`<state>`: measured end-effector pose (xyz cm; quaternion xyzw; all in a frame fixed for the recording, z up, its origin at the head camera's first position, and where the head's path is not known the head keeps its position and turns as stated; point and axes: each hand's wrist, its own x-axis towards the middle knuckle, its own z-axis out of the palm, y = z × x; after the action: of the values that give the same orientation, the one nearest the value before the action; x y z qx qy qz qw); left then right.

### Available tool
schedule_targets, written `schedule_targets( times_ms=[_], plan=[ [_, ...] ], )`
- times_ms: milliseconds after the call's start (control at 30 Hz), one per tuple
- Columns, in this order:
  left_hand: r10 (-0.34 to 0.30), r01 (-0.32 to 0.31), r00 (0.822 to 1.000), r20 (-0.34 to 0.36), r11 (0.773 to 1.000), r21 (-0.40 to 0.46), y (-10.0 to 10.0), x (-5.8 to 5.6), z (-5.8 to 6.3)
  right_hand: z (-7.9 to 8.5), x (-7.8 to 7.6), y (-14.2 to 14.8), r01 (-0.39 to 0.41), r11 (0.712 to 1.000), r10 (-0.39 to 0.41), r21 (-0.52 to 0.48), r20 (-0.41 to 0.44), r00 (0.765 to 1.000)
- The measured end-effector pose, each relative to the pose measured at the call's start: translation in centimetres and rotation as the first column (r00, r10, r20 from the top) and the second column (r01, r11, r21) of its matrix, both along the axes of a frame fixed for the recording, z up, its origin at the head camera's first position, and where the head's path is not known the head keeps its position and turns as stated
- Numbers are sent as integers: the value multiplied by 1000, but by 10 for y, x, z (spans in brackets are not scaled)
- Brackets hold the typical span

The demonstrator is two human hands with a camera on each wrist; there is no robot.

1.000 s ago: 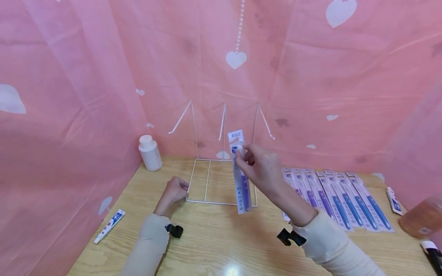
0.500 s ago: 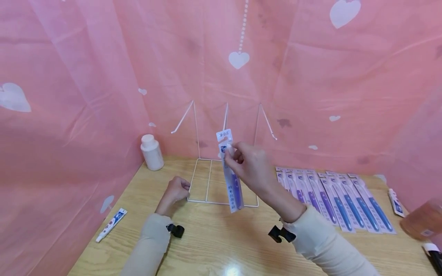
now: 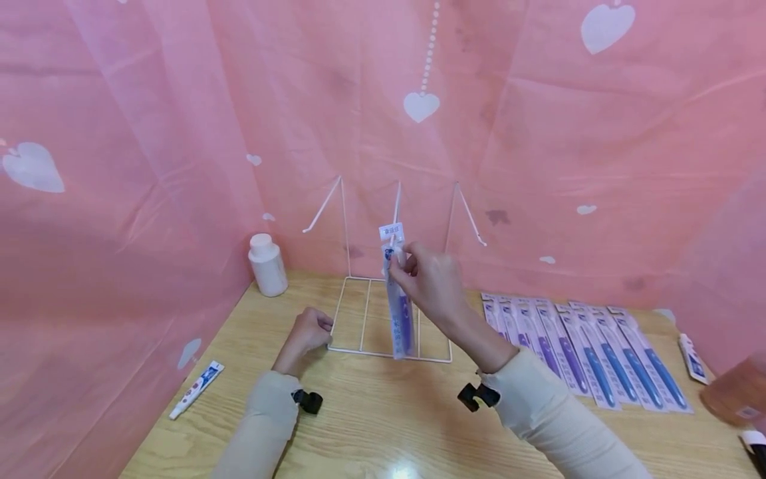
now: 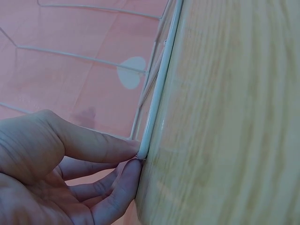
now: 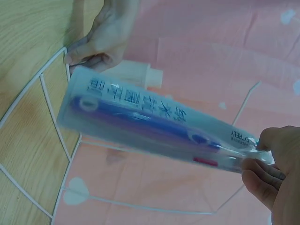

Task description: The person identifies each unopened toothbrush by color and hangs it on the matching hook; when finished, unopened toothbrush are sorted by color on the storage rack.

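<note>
My right hand (image 3: 439,283) pinches a packaged toothbrush (image 3: 405,322) with a purple handle near the top of its card. The pack hangs downward in front of the white wire rack (image 3: 365,352). At the card's top, the slot overlaps the tip of the rack's middle hook (image 3: 397,199) in the head view. Down at the left, my left hand (image 3: 308,331) holds the rack's front left corner between thumb and fingers. The left wrist view shows that thumb and finger at the end of the wire bar (image 4: 157,98), beside the wooden tabletop.
Several packaged toothbrushes (image 3: 592,352), purple and blue, lie in a row on the right of the table. A white bottle (image 3: 268,266) stands back left, a toothpaste tube (image 3: 196,390) lies front left. Another tube (image 3: 693,359) and an orange container (image 3: 739,392) are far right. Pink cloth hangs behind.
My right hand has carried the packaged toothbrush left, from right of the middle hook to its tip, where the card's slot overlaps the hook. My left hand stays on the rack's corner.
</note>
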<state>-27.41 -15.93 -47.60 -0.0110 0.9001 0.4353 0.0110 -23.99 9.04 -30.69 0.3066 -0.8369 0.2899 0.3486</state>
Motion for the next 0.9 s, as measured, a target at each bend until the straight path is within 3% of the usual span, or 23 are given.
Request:
schedule_targets(
  times_ms=[300,567,900],
  plan=[
    [13,-13,1000,25,1000,15,0,-2,-4,-3,-14,-5,31,997,-22,-65,134,991],
    [13,-13,1000,12,1000,3,-3,-1,-1,4,-36,-14,143,987,-119,-78,257,959],
    [12,-11,999,-31,1000,19,-4,1,-2,9,-75,-20,203,976,-175,-81,271,947]
  ],
)
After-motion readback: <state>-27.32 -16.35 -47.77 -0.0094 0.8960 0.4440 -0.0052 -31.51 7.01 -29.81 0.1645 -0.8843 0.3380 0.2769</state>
